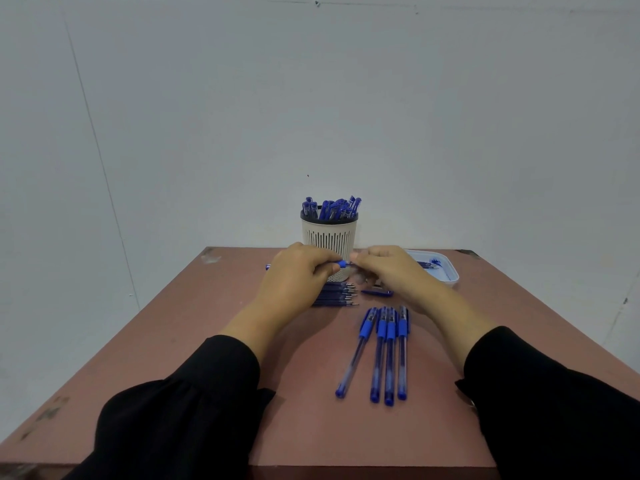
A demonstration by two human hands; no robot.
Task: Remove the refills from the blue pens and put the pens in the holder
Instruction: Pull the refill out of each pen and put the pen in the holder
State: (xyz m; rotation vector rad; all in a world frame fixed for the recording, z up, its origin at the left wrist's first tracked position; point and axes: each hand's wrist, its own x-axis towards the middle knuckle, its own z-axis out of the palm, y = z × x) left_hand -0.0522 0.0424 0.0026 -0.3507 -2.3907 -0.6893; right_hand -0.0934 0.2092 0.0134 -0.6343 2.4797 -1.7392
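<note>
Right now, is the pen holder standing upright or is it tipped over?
Upright. The pen holder stands on its base at the far edge of the table, and the blue pens stick up out of its rim.

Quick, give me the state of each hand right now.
Left hand: closed, gripping a blue plastic pen by its barrel.
Right hand: closed, fingers curled at the same pen's tip end; what they pinch cannot be told.

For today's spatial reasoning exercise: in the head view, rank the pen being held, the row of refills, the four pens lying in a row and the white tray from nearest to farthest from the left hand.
1. Held pen, gripped in the left hand.
2. Refills, just beneath it.
3. Four pens, nearer the person, to the right.
4. White tray, far right.
</note>
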